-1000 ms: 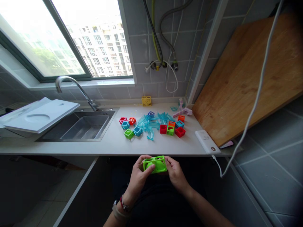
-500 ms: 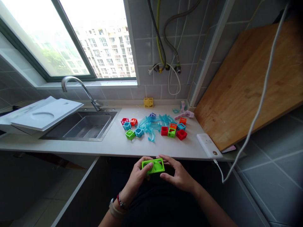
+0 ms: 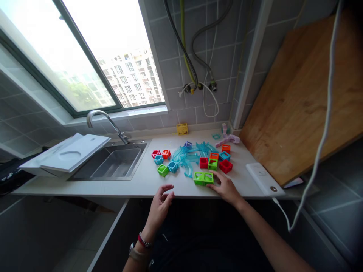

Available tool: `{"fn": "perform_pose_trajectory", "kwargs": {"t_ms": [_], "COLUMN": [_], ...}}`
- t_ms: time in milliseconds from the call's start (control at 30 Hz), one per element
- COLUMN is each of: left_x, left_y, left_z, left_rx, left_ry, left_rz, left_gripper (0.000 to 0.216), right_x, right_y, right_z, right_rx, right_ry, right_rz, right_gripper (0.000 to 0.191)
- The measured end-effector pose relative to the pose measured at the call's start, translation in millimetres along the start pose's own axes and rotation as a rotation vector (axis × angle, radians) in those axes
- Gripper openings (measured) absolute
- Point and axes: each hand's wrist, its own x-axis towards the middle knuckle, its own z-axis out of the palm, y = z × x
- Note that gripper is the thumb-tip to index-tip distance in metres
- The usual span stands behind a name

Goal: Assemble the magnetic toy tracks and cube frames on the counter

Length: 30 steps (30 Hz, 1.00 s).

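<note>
My right hand (image 3: 224, 187) grips the right end of a pair of joined green cube blocks (image 3: 203, 178), which rests at the front of the counter. Nothing is in my left hand (image 3: 161, 204); its fingers are apart, just over the counter's front edge. Behind the green pair sit a red cube (image 3: 203, 163), another green cube (image 3: 212, 164) and a second red cube (image 3: 226, 166). Curved clear-blue track pieces (image 3: 188, 156) lie heaped in the middle. Left of them are a green cube (image 3: 162, 170) and a light-blue cube (image 3: 172, 166).
A sink (image 3: 136, 166) with a faucet (image 3: 104, 121) is on the left, partly under a white box (image 3: 75, 153). On the right, a white power bank (image 3: 263, 179) with a cable lies beside a leaning wooden board (image 3: 306, 94). A yellow block (image 3: 182, 129) stands by the wall.
The green pair has gone from between both hands to the counter, with my right hand on it. My left hand has let go and moved left. The view has shifted.
</note>
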Motion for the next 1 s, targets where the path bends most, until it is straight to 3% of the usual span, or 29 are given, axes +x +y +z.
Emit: {"fn": "perform_pose_trajectory", "kwargs": {"t_ms": [200,333,433,567,700,800,1000], "left_x": [64,117,136,131,118,114,109], "left_y": [-16,-34,-41,-43,-43,-43,-50], "left_z": [-21,-35,-44,-56,-65,-68,-71], "left_rx": [0.416,0.532,0.55,0.514,0.409,0.517,0.73], "left_ry": [0.324,0.313,0.3,0.271,0.327,0.382,0.418], "left_rz": [0.258,0.253,0.191,0.161,0.129,0.146,0.367], "left_gripper": [0.06,0.068,0.062,0.047,0.054,0.053,0.038], "right_x": [-5,-6,-6,-5,-6,-7,-8], "right_y": [5,3,0,-3,-4,-3,-3], "right_z": [7,2,0,0,3,4,5], "right_rx": [-0.068,-0.023,-0.002,0.006,-0.008,-0.029,-0.066], "right_ry": [-0.012,-0.035,-0.047,-0.021,0.0,0.018,0.006], "right_rz": [-0.111,-0.103,-0.078,-0.064,-0.071,-0.09,-0.121], "right_gripper": [0.074,0.066,0.061,0.058,0.057,0.06,0.06]}}
